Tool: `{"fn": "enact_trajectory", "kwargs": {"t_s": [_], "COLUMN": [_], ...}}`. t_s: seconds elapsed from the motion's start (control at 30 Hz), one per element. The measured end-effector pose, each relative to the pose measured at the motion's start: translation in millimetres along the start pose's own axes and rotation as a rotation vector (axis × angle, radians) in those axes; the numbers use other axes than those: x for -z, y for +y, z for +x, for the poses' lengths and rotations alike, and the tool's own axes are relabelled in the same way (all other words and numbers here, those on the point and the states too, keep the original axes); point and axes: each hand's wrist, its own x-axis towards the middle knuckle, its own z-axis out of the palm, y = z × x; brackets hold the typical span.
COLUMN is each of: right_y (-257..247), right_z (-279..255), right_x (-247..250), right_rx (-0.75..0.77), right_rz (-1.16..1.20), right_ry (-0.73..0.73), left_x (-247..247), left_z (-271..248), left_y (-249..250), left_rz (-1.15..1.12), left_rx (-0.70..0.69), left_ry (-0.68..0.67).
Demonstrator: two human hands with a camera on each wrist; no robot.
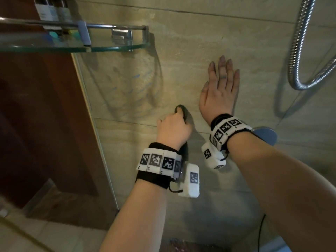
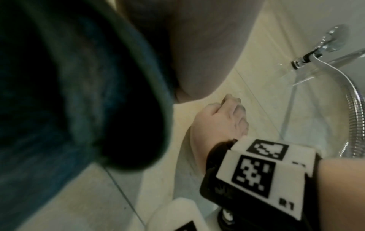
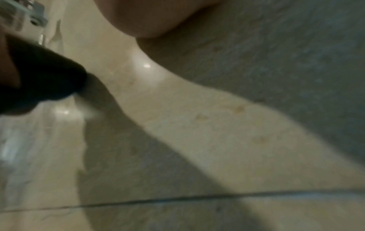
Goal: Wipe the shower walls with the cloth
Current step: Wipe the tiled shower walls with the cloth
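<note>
Left hand (image 1: 173,129) fisted around dark cloth (image 1: 182,110), fingers curled over it, cloth bunched and pressed on the wall (image 1: 190,42) just above a grout line; a tail of cloth hangs below the wrist. Left wrist view: cloth (image 2: 79,78) fills the left half, blurred. Right hand (image 1: 219,93) flat on wall, fingers straight and close together, thumb out to the side, holding nothing; it sits just right of the cloth and slightly higher. Same hand in left wrist view (image 2: 221,118) lies against the tile. Glass shelf (image 1: 72,46) with bottles at upper left, well apart from both hands. Metal hose (image 1: 300,51) loops at upper right. Right wrist view: blurred tile, dark cloth (image 3: 39,78) at left edge.
</note>
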Motion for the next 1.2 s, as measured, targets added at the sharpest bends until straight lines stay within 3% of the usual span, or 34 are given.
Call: {"fn": "enact_trajectory", "kwargs": {"t_s": [0.07,0.2,0.33,0.43,0.5,0.6,0.73,0.8,0.93,1.07,1.2], "right_y": [-7.0,-20.7,-45.7,-65.0,-75.4,-86.9,-99.0,-103.3,-114.9,-120.1,-109.8], "right_z": [-9.5,-23.7,-22.2,-16.7,-15.4,-21.4,-33.8,-38.8,-52.4,-65.0,-72.7], "right_x": [7.5,24.1,41.0,51.5,58.9,65.5,72.7,75.3,73.7,63.4,51.2], "right_rx": [-0.001,0.076,-0.291,-0.581,-0.697,-0.772,-0.728,-0.644,-0.540,-0.609,-0.744], "right_rz": [0.065,0.356,0.797,1.163,1.284,1.364,1.423,1.389,1.372,1.389,1.264], "right_ry": [-0.066,-0.293,-0.579,-0.664,-0.763,-0.894,-1.017,-1.045,-1.001,-0.918,-0.842], "left_x": [11.3,24.7,28.3,29.5,29.2,36.0,49.3,53.3,55.2,52.1,50.2], "left_z": [-11.0,-25.7,-35.8,-40.5,-39.8,-41.8,-52.6,-59.5,-62.5,-62.8,-61.1], "left_y": [-5.1,-13.9,-21.8,-28.9,-37.0,-45.3,-59.4,-69.4,-86.7,-96.4,-99.2], "left_rz": [-0.152,-0.528,-0.781,-0.764,-0.705,-0.644,-1.141,-1.264,-1.130,-1.033,-1.089], "left_rx": [-0.012,0.000,0.043,0.034,0.040,0.113,0.292,0.315,0.194,0.145,0.173], "left_ry": [-0.013,0.096,0.133,0.133,0.141,0.085,0.006,0.021,0.108,0.124,0.171]}}
